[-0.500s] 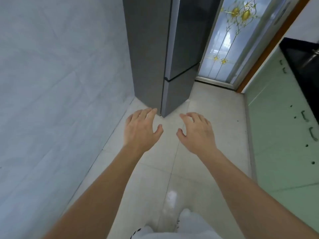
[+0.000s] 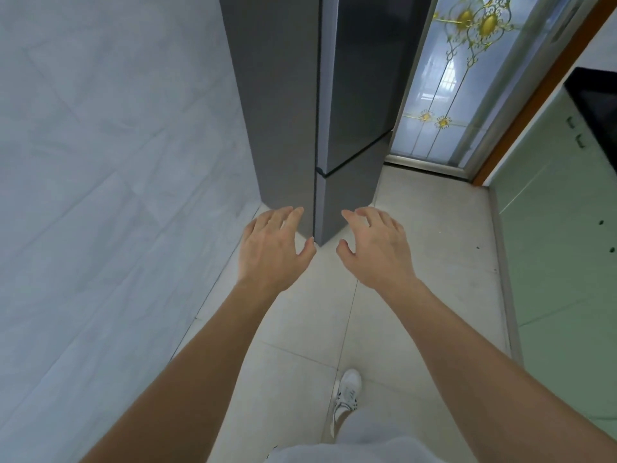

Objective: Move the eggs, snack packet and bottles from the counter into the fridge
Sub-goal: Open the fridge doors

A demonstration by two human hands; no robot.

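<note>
A tall grey fridge (image 2: 354,111) stands ahead against the left wall, both its doors closed, its near corner facing me. My left hand (image 2: 272,252) and my right hand (image 2: 375,248) are stretched out in front of me at about the height of the fridge's base, palms down, fingers relaxed and spread, holding nothing. Neither hand touches the fridge. No eggs, snack packet or bottles are in view.
A pale tiled wall (image 2: 117,195) runs along the left. A glass door with gold ornament (image 2: 444,88) stands behind the fridge. Green cabinets (image 2: 561,245) under a black counter (image 2: 597,105) line the right. Light floor tiles (image 2: 417,262) lie between; my white shoe (image 2: 347,392) is below.
The view has shifted as I step forward; a white shoe now shows on the floor. Both hands stay open and slightly farther apart, nearer the fridge's corner.
</note>
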